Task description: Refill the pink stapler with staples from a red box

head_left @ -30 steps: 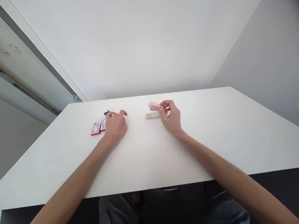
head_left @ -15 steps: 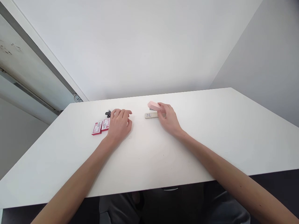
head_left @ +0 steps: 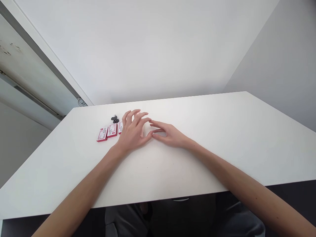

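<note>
My left hand (head_left: 133,131) hovers over the white table (head_left: 209,148) with its fingers spread and nothing seen in them. My right hand (head_left: 169,134) lies just right of it, the fingers stretched left and the thumb drawn in under them, their tips meeting the left thumb. A thin pale sliver (head_left: 143,133) shows between the two hands. I cannot tell what it is. The pink stapler is not in sight. Three red and white boxes (head_left: 111,130) lie in a row left of my left hand, the nearest partly hidden by it.
A small black object (head_left: 114,119) sits just behind the boxes. The table meets a white wall at the back. Its left corner lies beside a grey window frame (head_left: 37,56). The near edge runs above my dark lap.
My right hand has slid left from where the stapler lay, and the stapler has gone from view. My left hand has lifted, moved right and spread its fingers. A third box now shows.
</note>
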Demonstrator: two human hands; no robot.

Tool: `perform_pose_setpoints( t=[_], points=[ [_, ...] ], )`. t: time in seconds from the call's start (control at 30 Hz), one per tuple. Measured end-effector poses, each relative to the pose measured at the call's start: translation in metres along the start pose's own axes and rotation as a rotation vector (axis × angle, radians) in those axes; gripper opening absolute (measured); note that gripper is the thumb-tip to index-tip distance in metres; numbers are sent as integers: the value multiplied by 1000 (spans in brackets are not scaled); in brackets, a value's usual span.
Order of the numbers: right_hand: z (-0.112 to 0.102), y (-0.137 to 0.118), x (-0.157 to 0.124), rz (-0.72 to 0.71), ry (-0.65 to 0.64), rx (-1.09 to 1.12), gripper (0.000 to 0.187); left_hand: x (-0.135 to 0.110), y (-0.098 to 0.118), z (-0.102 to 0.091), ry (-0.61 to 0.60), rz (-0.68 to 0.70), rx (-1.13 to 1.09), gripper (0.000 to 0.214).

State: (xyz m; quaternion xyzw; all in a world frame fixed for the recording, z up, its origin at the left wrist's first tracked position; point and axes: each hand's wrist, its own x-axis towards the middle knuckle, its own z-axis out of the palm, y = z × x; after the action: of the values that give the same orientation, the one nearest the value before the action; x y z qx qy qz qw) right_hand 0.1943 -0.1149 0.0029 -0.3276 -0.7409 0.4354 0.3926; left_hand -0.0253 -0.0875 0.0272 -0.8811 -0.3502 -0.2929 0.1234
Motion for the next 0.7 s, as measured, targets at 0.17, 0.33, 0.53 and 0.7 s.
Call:
perform_pose_setpoints(
  t=[0.17, 0.33, 0.53, 0.7],
  points=[
    [-6, 0, -1, 79, 59, -71, 53, 0, -7, -1, -78, -144, 25, 32],
    [-8, 5, -1, 108, 88, -110, 48, -5, -24, 3, -45, -242, 86, 46],
    [-10, 11, 1, 105, 113, -176, 41, -9, -32, 9, 15, -294, 97, 57],
    [-11, 17, 2, 31, 151, -298, 32, -4, -21, 8, 14, -207, 84, 59]
  ],
)
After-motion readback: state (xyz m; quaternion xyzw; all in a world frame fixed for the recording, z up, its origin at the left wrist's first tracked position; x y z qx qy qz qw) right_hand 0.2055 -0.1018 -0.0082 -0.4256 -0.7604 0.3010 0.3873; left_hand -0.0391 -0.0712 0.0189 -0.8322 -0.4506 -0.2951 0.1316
